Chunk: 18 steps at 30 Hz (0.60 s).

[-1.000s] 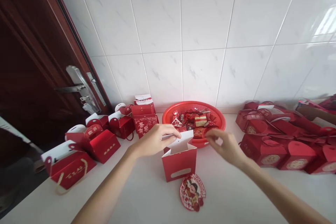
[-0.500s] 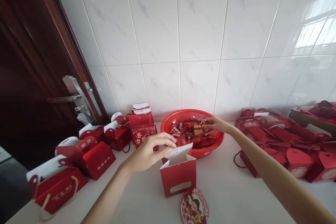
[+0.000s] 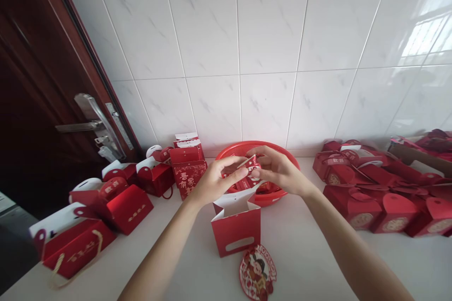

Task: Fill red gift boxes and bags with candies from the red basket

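My left hand (image 3: 221,176) and my right hand (image 3: 277,169) meet above the near side of a red basket (image 3: 289,154) of wrapped sweets. Between their fingertips is a small red-and-white wrapped sweet (image 3: 251,163), gripped from both sides. Just below them stands an upright red box (image 3: 237,231) with its top open and a slot-shaped window in its front. A round card with a cartoon figure (image 3: 257,273) lies in front of the box, touching its lower edge.
Several red gift boxes (image 3: 130,209) stand at the left, near a dark door (image 3: 31,56). Upright red packets (image 3: 187,169) stand left of the basket. More red boxes (image 3: 360,209) crowd the right side. A tiled wall (image 3: 268,23) rises behind.
My right hand has come left out of the basket with a sweet. My left hand has risen from the box's edge to meet it, and its fingers have closed on the sweet. The view has shifted slightly.
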Each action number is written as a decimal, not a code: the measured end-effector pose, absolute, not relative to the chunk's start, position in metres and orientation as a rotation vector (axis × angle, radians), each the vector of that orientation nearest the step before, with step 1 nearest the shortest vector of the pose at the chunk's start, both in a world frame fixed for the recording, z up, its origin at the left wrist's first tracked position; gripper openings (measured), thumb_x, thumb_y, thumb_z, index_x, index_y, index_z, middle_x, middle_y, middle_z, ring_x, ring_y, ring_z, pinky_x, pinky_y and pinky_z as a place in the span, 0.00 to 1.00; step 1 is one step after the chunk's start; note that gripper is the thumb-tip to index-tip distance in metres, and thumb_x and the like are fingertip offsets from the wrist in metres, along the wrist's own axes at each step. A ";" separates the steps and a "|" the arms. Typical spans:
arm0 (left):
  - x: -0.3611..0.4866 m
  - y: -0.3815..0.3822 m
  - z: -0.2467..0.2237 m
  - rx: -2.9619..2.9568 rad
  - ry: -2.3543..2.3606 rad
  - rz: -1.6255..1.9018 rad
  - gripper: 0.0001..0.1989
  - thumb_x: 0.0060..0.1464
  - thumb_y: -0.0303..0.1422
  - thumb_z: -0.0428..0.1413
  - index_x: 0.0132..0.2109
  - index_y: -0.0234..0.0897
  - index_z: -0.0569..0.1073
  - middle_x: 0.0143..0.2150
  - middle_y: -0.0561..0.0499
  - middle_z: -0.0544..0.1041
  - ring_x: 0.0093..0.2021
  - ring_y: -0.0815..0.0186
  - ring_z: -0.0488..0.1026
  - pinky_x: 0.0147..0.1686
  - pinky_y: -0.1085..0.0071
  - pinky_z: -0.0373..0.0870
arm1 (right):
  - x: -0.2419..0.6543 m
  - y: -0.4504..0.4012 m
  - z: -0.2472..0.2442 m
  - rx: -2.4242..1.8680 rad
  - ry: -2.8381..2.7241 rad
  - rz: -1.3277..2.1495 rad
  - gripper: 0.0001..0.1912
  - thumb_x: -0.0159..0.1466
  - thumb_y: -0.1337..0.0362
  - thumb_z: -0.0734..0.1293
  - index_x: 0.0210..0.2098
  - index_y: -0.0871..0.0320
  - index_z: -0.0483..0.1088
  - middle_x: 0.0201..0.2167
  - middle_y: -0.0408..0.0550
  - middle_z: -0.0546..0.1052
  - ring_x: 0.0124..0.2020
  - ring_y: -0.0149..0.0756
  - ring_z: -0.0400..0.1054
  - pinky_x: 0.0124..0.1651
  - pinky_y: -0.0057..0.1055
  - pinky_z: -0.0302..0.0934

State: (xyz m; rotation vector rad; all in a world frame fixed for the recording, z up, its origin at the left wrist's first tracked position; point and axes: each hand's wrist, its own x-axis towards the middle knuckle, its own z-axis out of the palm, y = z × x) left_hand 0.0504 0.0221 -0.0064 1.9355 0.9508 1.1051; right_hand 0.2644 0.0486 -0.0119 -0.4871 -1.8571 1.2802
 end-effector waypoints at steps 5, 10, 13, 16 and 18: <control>0.054 0.025 -0.008 1.900 0.918 1.214 0.16 0.60 0.42 0.59 0.49 0.38 0.81 0.48 0.47 0.82 0.49 0.56 0.77 0.49 0.66 0.72 | 0.265 0.050 -0.012 -0.525 -1.871 1.203 0.27 0.61 0.53 0.73 0.56 0.56 0.66 0.37 0.47 0.80 0.39 0.38 0.75 0.42 0.36 0.71; 0.044 0.030 -0.011 1.828 1.081 1.367 0.15 0.56 0.44 0.61 0.36 0.35 0.80 0.36 0.49 0.81 0.40 0.59 0.76 0.41 0.69 0.71 | 0.307 0.080 -0.019 -0.850 -1.643 0.789 0.20 0.66 0.52 0.66 0.53 0.57 0.69 0.38 0.50 0.82 0.38 0.38 0.75 0.46 0.37 0.70; 0.038 0.038 -0.015 1.768 1.115 1.431 0.17 0.54 0.46 0.62 0.34 0.34 0.79 0.33 0.49 0.79 0.37 0.60 0.75 0.39 0.69 0.71 | 0.324 0.109 -0.029 -1.244 -1.741 0.507 0.16 0.69 0.59 0.61 0.52 0.59 0.70 0.40 0.52 0.81 0.40 0.38 0.75 0.46 0.36 0.69; 0.034 0.049 -0.024 1.666 1.088 1.491 0.19 0.53 0.47 0.63 0.39 0.34 0.80 0.36 0.48 0.81 0.42 0.58 0.75 0.44 0.67 0.72 | 0.323 0.137 -0.043 -1.463 -1.873 0.499 0.07 0.64 0.66 0.68 0.41 0.61 0.76 0.35 0.52 0.81 0.40 0.42 0.74 0.47 0.38 0.68; 0.033 0.058 -0.032 1.567 1.043 1.508 0.20 0.52 0.48 0.64 0.42 0.36 0.80 0.40 0.47 0.81 0.45 0.58 0.75 0.48 0.66 0.73 | 0.316 0.151 -0.052 -1.575 -1.955 0.528 0.07 0.64 0.65 0.70 0.41 0.61 0.76 0.39 0.52 0.80 0.43 0.43 0.74 0.49 0.40 0.68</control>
